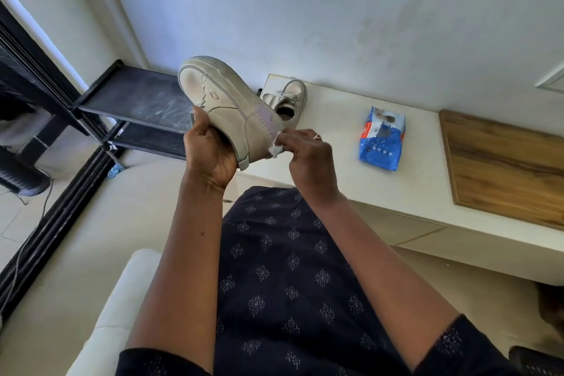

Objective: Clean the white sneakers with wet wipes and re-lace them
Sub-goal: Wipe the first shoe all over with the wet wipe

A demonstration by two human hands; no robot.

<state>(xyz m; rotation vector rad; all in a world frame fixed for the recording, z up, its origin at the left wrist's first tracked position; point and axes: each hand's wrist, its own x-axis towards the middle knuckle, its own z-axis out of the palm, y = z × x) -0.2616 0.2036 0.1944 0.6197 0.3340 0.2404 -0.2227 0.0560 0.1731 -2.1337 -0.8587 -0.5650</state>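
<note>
Nearest the camera, a dark patterned garment (pixel 290 284) is spread over the lap, and a white cushion (pixel 122 299) is seen just beside it on the left. Beyond these, one white sneaker (pixel 225 104) is held in the air by the left hand (pixel 210 149), whose fingers and thumb are closed round the upper near the opening. The toe is pointed up and to the left. A single wet wipe (pixel 279 148) is pinched in the curled fingers of the right hand (pixel 308 152) and pressed against the lilac heel of that sneaker. Behind the hands a white ledge (pixel 335 143) is seen, and three things are counted on it. A second sneaker (pixel 288 99) is partly hidden by the raised one, one blue pack of wipes (pixel 382 137) is laid flat well apart to the right, and one wooden board (pixel 503 162) is laid at the right end. To the left, a black rack (pixel 137 101) with two shelves is partly covered by the raised sneaker, and one blue scrap (pixel 115 170) is seen on the floor at its foot. All is backed by a white wall (pixel 305 9).
</note>
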